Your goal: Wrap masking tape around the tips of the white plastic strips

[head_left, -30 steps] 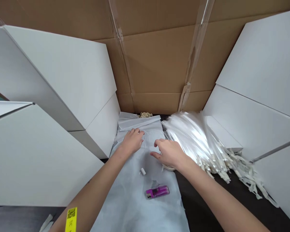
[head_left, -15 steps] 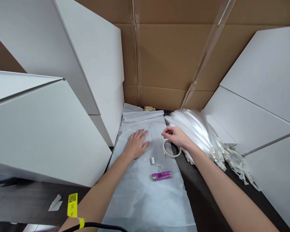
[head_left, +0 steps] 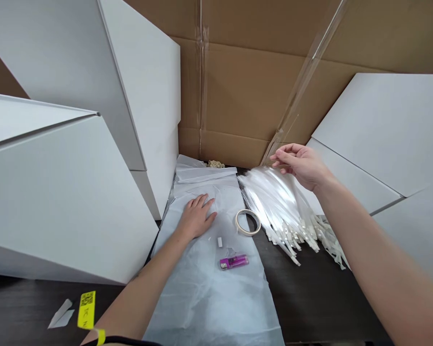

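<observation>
My left hand (head_left: 197, 217) lies flat on a sheet of white fabric (head_left: 216, 298), fingers spread. Above a bundle of clear, shiny strips with white ends (head_left: 270, 202) hovers my right hand (head_left: 299, 166), its fingers loosely curled and apart, with nothing visible in them. A roll of cream tape (head_left: 237, 222) sits at the sheet's right edge, between the bundle and my left hand. Nearer to me on the sheet lie a small white piece (head_left: 220, 242) and a purple lighter (head_left: 234, 262).
White boxes (head_left: 65, 202) stand on the left and more white boxes (head_left: 378, 129) on the right. A taped cardboard wall (head_left: 238, 91) closes the back. White scraps (head_left: 61, 315) lie on the dark table (head_left: 310, 298). A yellow tag (head_left: 86, 310) hangs on a black cable.
My right hand has risen and moved right, from beside the tape roll to above the strip bundle. The blurred motion over the strips has stopped. My left hand stays on the sheet.
</observation>
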Motion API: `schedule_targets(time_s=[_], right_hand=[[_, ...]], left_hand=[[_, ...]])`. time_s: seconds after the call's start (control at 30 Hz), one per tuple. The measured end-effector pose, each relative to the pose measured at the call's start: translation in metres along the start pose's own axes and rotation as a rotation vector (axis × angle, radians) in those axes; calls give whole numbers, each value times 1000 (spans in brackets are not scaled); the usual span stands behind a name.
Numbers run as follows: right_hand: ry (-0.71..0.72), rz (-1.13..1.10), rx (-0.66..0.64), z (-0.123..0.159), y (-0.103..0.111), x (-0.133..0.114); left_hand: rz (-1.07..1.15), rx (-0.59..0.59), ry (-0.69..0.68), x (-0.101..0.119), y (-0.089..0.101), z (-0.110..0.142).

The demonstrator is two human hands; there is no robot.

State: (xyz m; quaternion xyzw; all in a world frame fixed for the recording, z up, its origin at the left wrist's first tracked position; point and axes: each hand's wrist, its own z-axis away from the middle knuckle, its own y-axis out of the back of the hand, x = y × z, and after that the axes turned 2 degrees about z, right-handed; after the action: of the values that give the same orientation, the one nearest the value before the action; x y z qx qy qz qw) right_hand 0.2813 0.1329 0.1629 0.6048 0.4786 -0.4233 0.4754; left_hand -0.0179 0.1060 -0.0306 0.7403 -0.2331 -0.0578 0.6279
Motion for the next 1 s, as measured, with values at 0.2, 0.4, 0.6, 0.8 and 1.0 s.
schedule_targets(time_s=[0.2, 0.4, 0.6, 0.8, 1.0], right_hand=[[-75, -38, -48, -15, -5, 15], [-84, -100, -83, -30, -19, 23], [27, 112, -98, -43, -32, 22], [527, 799, -280, -75, -85, 31], [446, 983, -532, -78, -175, 93]], left_hand=[[34, 15, 2, -1, 1, 1], [59, 17, 15, -1, 0, 0], [181, 15, 43, -3, 4, 1], [116, 139, -106, 3, 8, 4], [-125, -81, -139, 19, 19, 4]])
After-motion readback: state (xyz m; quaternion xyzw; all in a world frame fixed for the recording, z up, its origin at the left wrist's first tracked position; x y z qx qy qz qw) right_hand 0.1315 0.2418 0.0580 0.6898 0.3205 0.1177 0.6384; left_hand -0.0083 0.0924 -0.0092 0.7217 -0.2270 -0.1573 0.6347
